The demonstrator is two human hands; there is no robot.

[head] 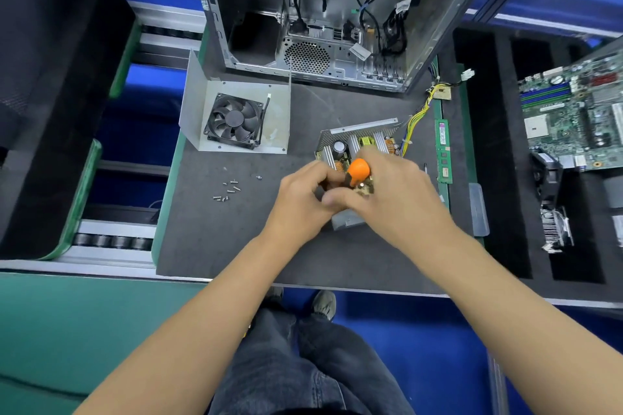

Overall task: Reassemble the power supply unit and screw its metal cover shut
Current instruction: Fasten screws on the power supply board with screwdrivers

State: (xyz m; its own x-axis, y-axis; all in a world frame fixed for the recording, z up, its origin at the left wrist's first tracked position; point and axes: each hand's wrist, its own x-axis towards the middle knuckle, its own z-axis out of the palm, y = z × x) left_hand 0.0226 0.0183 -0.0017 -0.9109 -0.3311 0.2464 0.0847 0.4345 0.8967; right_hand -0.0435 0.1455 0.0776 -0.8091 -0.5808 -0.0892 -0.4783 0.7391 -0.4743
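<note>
The open power supply unit (357, 145) lies on the dark mat, its circuit board, heatsinks and capacitor exposed. An orange-handled screwdriver (358, 170) stands over the board's near part. My right hand (391, 192) grips it from the right. My left hand (303, 195) has its fingers curled at the tool's lower part and the board's near left edge; what they pinch is hidden. The metal cover (276, 125) with a black fan (234, 120) mounted in it lies apart at the left. Several loose screws (229, 190) lie on the mat left of my hands.
An open computer case (320, 10) stands behind the mat. Yellow cables (418, 118) run from the unit to the right. A green RAM stick (443, 152) lies at the mat's right edge. A motherboard (573, 118) and heatsink (556, 229) sit in the black foam tray at right.
</note>
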